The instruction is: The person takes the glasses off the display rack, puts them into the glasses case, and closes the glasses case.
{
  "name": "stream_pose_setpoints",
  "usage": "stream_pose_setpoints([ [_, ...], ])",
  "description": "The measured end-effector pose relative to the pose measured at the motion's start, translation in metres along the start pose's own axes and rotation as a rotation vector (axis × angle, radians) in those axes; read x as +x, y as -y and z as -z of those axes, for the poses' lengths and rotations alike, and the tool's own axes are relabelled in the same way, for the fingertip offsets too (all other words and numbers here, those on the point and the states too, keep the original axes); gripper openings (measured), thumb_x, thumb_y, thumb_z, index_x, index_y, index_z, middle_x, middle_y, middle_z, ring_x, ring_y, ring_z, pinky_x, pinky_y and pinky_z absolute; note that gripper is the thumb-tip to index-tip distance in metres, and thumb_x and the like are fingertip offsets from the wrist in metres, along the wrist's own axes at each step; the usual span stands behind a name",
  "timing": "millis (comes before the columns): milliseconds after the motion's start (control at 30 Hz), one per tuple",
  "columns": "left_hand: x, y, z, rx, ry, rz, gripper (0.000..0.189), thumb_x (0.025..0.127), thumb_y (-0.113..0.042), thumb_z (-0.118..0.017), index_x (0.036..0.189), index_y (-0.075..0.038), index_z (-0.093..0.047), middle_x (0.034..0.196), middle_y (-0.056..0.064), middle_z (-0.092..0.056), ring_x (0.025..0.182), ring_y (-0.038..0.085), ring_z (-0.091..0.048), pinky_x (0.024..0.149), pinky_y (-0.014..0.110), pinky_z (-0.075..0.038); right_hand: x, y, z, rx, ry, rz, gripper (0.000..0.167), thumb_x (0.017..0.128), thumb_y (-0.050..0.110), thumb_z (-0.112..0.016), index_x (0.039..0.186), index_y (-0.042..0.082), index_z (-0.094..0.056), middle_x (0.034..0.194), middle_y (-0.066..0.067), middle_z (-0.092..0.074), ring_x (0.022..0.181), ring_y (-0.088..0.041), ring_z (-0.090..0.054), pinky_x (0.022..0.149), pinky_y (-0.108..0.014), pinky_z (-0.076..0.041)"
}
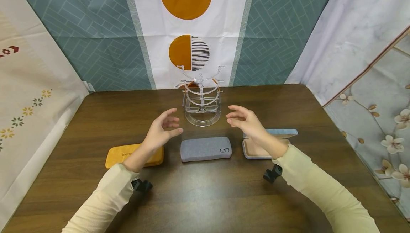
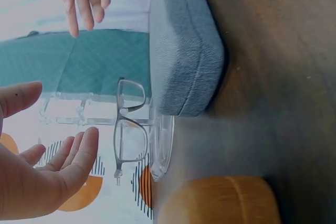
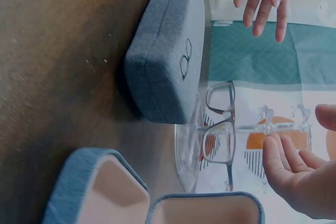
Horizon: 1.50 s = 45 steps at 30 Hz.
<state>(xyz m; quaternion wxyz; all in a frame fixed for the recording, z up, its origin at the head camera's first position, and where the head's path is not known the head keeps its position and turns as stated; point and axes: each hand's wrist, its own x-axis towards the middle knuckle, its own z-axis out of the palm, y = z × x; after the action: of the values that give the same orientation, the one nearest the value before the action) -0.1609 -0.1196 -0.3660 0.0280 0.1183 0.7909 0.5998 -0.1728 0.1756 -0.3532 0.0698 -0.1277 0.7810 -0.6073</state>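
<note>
My left hand (image 1: pixel 162 128) hovers above the table, fingers loosely bent and nothing in them, left of a clear display stand (image 1: pixel 205 123). On the other side of that stand my right hand (image 1: pixel 246 120) is raised in much the same way, palm turned inward and holding nothing. A pair of glasses (image 2: pixel 116 142) with thin dark frames sits on the lowest tier. Closer to me lies a closed grey glasses case (image 1: pixel 205 149) with a small glasses print. Below my left forearm is a yellow case (image 1: pixel 123 155); an open blue case (image 1: pixel 284 132) with a beige lining is partly hidden by my right forearm.
The stand's upper tiers of clear curved arms rise toward the patterned curtain (image 1: pixel 269 30) behind the table. Brown wooden tabletop (image 1: pixel 205 197) runs around the cases. Light fabric hangs along both sides.
</note>
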Motion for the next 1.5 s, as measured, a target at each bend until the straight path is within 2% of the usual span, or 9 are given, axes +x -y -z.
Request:
stream_pose_setpoints([
  [133,0.007,-0.002,0.002,-0.018,0.006,0.016,0.067,0.078,0.002,-0.068,0.137,-0.006,-0.036,0.115,0.02,-0.053,0.103,0.036,-0.054,0.083,0.037,-0.048,0.006,0.002,0.002,-0.016,0.004,-0.012,0.049,0.088,0.001,-0.056,0.134,-0.002,-0.039,0.113,-0.024,-0.056,0.097,-0.031,-0.057,0.084,-0.046,-0.046],
  [300,0.013,-0.005,0.003,-0.023,-0.005,0.032,0.068,0.078,0.001,-0.067,0.138,-0.007,-0.035,0.115,0.021,-0.053,0.104,0.038,-0.053,0.08,0.031,-0.049,0.012,0.005,0.003,-0.029,0.007,-0.043,0.05,0.088,0.004,-0.056,0.135,0.0,-0.039,0.115,-0.023,-0.055,0.098,-0.03,-0.057,0.086,-0.048,-0.045],
  [467,0.019,-0.006,0.004,0.011,-0.015,0.041,0.068,0.079,0.001,-0.067,0.138,-0.007,-0.034,0.116,0.021,-0.052,0.105,0.038,-0.052,0.076,0.031,-0.049,0.02,0.005,0.004,-0.052,0.006,-0.08,0.052,0.089,0.006,-0.057,0.136,0.002,-0.037,0.116,-0.022,-0.055,0.103,-0.035,-0.054,0.086,-0.042,-0.046],
  [667,0.03,-0.004,0.006,0.061,-0.02,0.032,0.069,0.078,0.001,-0.068,0.138,-0.006,-0.034,0.116,0.022,-0.051,0.104,0.036,-0.053,0.079,0.036,-0.048,0.031,0.003,0.005,-0.049,-0.006,-0.124,0.053,0.089,0.007,-0.057,0.137,0.002,-0.035,0.119,-0.024,-0.052,0.106,-0.038,-0.051,0.089,-0.047,-0.043],
  [867,0.04,-0.002,0.009,0.014,-0.038,0.083,0.069,0.08,0.001,-0.065,0.14,-0.007,-0.032,0.118,0.024,-0.052,0.101,0.034,-0.056,0.071,0.03,-0.051,0.041,0.004,0.007,-0.056,-0.021,-0.166,0.054,0.088,0.007,-0.058,0.137,0.002,-0.035,0.12,-0.022,-0.052,0.106,-0.033,-0.053,0.089,-0.043,-0.045],
  [1000,0.047,0.0,0.011,0.012,-0.052,0.112,0.069,0.08,-0.001,-0.066,0.14,-0.009,-0.031,0.121,0.023,-0.051,0.105,0.034,-0.055,0.071,0.027,-0.05,0.047,0.005,0.008,-0.063,-0.024,-0.193,0.059,0.086,0.008,-0.062,0.138,0.004,-0.035,0.123,-0.021,-0.05,0.106,-0.031,-0.053,0.089,-0.04,-0.045],
  [1067,0.049,0.001,0.012,0.018,-0.054,0.123,0.07,0.081,-0.002,-0.066,0.141,-0.01,-0.031,0.122,0.023,-0.051,0.106,0.033,-0.053,0.072,0.03,-0.05,0.05,0.006,0.009,-0.068,-0.028,-0.204,0.061,0.085,0.009,-0.064,0.138,0.005,-0.035,0.124,-0.022,-0.049,0.106,-0.031,-0.053,0.088,-0.039,-0.046],
  [1267,0.059,0.003,0.014,-0.02,-0.069,0.149,0.071,0.08,-0.002,-0.066,0.141,-0.008,-0.03,0.122,0.024,-0.05,0.105,0.033,-0.053,0.083,0.048,-0.046,0.059,0.005,0.008,-0.07,-0.038,-0.23,0.063,0.085,0.012,-0.065,0.139,0.005,-0.034,0.126,-0.022,-0.047,0.107,-0.032,-0.052,0.09,-0.042,-0.044],
  [1500,0.067,0.004,0.014,-0.012,-0.074,0.184,0.071,0.081,-0.002,-0.066,0.141,-0.008,-0.03,0.121,0.023,-0.051,0.102,0.032,-0.054,0.081,0.045,-0.048,0.07,0.003,0.008,-0.1,-0.043,-0.257,0.063,0.085,0.013,-0.065,0.139,0.006,-0.034,0.128,-0.022,-0.046,0.109,-0.033,-0.051,0.091,-0.045,-0.042],
])
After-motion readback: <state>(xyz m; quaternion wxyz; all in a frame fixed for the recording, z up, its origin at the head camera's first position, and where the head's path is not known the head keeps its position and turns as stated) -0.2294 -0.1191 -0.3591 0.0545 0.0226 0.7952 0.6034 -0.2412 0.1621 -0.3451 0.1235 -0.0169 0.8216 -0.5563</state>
